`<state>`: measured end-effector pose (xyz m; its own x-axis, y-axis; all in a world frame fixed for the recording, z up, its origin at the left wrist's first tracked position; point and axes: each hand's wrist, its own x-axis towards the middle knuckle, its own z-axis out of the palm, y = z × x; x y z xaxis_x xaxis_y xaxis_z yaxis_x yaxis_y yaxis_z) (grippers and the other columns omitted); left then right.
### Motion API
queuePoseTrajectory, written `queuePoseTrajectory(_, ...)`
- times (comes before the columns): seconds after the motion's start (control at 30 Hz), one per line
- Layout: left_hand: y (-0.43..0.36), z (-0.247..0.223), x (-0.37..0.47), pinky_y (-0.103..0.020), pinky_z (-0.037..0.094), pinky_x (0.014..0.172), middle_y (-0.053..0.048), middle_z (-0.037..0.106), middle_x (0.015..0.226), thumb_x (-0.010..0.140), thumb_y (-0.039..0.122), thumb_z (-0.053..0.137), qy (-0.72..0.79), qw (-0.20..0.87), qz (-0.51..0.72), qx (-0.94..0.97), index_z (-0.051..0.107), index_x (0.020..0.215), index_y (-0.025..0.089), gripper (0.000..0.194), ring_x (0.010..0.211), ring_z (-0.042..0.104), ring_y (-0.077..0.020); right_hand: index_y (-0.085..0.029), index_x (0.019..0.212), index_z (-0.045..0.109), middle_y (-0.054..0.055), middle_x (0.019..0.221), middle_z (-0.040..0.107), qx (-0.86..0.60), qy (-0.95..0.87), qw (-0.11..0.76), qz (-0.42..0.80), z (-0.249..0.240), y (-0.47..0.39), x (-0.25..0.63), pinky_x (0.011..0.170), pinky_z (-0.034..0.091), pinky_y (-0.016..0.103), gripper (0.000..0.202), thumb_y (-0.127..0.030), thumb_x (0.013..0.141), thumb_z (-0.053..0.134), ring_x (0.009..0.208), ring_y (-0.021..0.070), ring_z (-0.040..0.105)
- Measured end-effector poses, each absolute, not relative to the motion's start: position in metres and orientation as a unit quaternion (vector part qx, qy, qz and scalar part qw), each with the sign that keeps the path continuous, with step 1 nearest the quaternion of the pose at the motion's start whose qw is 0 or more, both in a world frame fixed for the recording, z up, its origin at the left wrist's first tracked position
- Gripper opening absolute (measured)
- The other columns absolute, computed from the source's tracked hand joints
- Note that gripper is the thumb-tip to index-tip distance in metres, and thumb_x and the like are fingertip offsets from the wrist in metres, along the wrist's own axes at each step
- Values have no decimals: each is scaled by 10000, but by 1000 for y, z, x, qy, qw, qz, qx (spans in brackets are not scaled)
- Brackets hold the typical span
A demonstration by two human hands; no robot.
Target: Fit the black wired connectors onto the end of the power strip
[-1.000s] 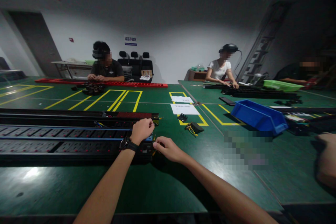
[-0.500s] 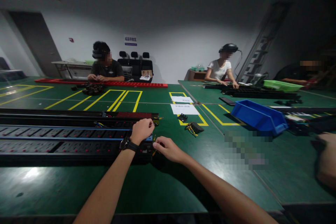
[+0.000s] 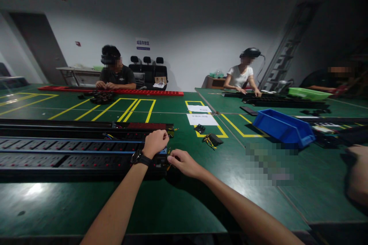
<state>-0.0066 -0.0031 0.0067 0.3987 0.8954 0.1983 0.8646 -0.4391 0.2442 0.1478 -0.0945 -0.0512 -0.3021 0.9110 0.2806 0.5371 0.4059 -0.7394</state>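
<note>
Long black power strips (image 3: pixel 94 159) with rows of sockets and small red parts lie side by side at the left, a blue edge running along one. My left hand (image 3: pixel 156 143), a black watch on its wrist, rests over their right end with the fingers curled; what they hold is hidden. Just right of that end, my right hand (image 3: pixel 184 162) is closed in a pinch, with its fingertips at short yellowish wires (image 3: pixel 168 167) coming out of the strip. Behind my left hand lies another black strip with a dark red section (image 3: pixel 140 126).
Beyond my hands lie a black part with yellow wires (image 3: pixel 213 140), a small black piece (image 3: pixel 199 128) and paper sheets (image 3: pixel 202 120). A blue bin (image 3: pixel 283 126) stands right. Co-workers sit across the green table; a person's arm (image 3: pixel 358 174) reaches in at the right edge.
</note>
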Motion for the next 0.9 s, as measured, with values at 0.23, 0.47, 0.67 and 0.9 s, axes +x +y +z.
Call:
queuePoseTrajectory(0.23, -2, 6, -6, -299, 495, 791, -47, 763, 1005, 942, 391, 472, 525, 46, 151, 836, 711, 927, 266, 269, 942, 709, -234, -180, 736, 545, -19, 735, 508, -477, -758, 354, 269, -52, -94, 148, 637, 329, 245, 364, -418, 1005, 489, 689, 127, 467)
queuePoseTrajectory(0.47, -2, 5, -6, -296, 497, 801, -43, 762, 1014, 939, 381, 474, 524, 44, 154, 837, 715, 937, 269, 266, 950, 706, -232, -177, 742, 556, -13, 742, 521, -476, -758, 354, 273, -50, -95, 148, 642, 342, 245, 379, -436, 1008, 480, 691, 130, 467)
queuePoseTrajectory(0.67, -2, 5, -7, -292, 494, 785, -46, 764, 1010, 941, 378, 474, 523, 44, 153, 837, 711, 936, 265, 263, 945, 709, -234, -179, 734, 558, -12, 739, 528, -477, -757, 355, 272, -49, -96, 147, 637, 338, 250, 370, -420, 1005, 485, 687, 132, 472)
queuePoseTrajectory(0.9, -1, 4, -7, -294, 497, 798, -43, 762, 989, 938, 374, 478, 522, 44, 155, 838, 707, 924, 269, 253, 932, 709, -230, -179, 738, 562, -13, 741, 525, -479, -757, 351, 273, -50, -96, 147, 631, 331, 248, 375, -424, 1010, 481, 687, 129, 476)
